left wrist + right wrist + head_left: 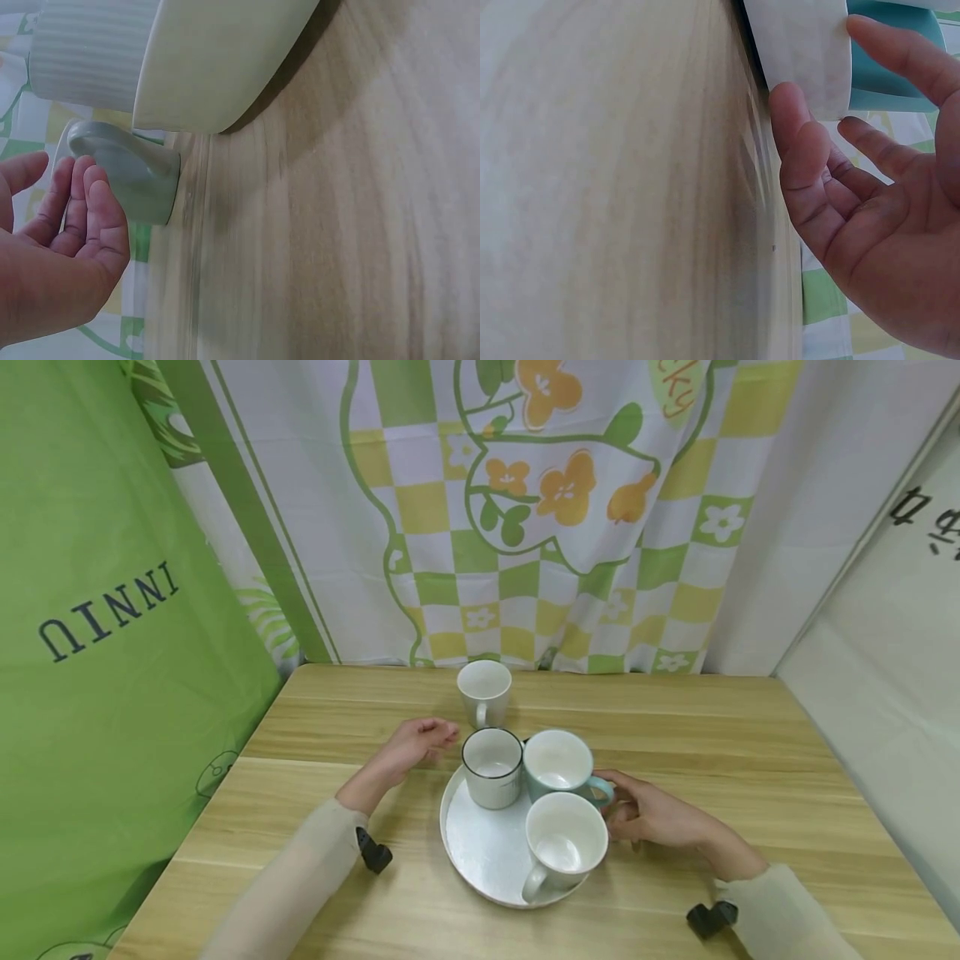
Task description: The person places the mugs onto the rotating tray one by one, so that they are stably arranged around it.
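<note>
A round tray (480,852) with a raised pale wall lies on the table and bears three mugs. These are a dark-rimmed white mug (491,785), a teal mug (558,760) with a white inside, and a pale mug (566,835) at the front right. Behind the tray, a white mug (484,685) stands on the table, handle toward me. My left hand (420,743) hovers empty left of the dark-rimmed mug, fingers loosely bent. By the teal handle, my right hand (652,810) has its fingertips at the tray's wall (810,52); the fingers are gently bent.
The wooden table (337,893) reaches back to a patterned curtain (525,593). A green cloth (112,710) hangs along the left and a white one (892,693) along the right. Both wrists wear small black devices (372,852).
</note>
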`<state>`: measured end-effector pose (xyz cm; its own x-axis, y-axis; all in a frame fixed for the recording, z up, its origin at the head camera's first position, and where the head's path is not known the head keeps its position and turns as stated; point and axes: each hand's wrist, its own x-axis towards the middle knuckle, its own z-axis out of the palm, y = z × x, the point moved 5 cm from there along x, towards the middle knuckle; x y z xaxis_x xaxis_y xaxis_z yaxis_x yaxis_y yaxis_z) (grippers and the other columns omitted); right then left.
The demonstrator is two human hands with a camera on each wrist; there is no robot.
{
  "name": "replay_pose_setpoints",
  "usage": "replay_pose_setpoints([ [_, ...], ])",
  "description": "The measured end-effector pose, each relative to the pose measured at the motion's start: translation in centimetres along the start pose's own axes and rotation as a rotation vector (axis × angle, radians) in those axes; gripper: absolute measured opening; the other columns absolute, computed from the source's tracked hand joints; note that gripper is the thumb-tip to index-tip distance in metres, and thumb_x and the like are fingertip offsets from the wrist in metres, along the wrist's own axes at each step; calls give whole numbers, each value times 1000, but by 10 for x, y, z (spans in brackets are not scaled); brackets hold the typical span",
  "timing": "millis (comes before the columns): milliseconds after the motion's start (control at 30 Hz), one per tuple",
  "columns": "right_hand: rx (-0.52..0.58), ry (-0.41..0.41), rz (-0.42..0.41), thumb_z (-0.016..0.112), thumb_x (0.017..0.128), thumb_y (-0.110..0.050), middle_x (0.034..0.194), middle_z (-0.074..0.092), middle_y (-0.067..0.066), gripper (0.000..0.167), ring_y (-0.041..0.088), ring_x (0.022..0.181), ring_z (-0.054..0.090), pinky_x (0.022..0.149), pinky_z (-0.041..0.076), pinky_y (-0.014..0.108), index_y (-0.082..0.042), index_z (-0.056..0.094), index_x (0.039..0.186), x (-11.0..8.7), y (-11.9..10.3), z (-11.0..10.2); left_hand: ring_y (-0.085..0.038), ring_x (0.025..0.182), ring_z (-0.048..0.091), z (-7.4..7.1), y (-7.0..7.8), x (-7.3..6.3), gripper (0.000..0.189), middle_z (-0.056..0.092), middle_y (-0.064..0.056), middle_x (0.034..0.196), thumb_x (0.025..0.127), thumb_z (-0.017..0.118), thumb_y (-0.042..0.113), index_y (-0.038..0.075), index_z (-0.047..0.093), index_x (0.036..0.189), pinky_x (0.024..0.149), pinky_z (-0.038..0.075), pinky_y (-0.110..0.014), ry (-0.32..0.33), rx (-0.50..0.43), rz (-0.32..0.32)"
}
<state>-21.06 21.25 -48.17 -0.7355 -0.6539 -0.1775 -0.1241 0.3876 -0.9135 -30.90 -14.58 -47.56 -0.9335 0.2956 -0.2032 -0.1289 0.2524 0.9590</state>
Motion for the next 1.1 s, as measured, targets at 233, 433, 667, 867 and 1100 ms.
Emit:
replay_pose_setpoints([
  [233, -4, -3, -8, 70, 91, -11, 118, 59, 22, 81, 26, 83, 70, 56, 58, 38, -4, 21, 156, 0, 0, 0, -15, 106, 67, 3, -1, 11, 38, 68, -15, 124, 103, 56, 30, 2, 64, 129, 94, 54, -40, 13, 9, -6],
  [433, -1, -5, 1, 70, 91, -11, 117, 59, 21, 82, 26, 83, 70, 56, 58, 38, -5, 20, 156, 0, 0, -1, -12, 102, 67, 12, 1, 22, 36, 67, -16, 127, 102, 57, 28, 2, 64, 126, 92, 55, -34, -2, -5, -9],
  [667, -4, -3, 2, 70, 91, -11, 116, 59, 20, 82, 25, 81, 69, 55, 58, 38, -6, 21, 156, 0, 1, 0, -13, 99, 67, 19, 6, 31, 39, 69, -16, 122, 101, 59, 29, -1, 62, 127, 92, 56, -35, 7, -16, 4],
  [867, -6, 0, -9, 71, 91, -10, 114, 58, 21, 82, 24, 81, 69, 55, 58, 38, -5, 21, 156, 1, 1, 0, -12, 97, 65, 26, 8, 35, 36, 69, -14, 117, 101, 59, 25, -2, 63, 126, 81, 56, -24, 29, -17, -7],
  [1100, 2, -10, -17, 71, 91, -12, 115, 57, 21, 82, 26, 83, 69, 55, 58, 37, -5, 21, 156, 1, 0, 0, -10, 91, 62, 30, 12, 38, 32, 67, -1, 99, 101, 60, 26, 0, 67, 117, 77, 55, -25, 29, -15, 12],
])
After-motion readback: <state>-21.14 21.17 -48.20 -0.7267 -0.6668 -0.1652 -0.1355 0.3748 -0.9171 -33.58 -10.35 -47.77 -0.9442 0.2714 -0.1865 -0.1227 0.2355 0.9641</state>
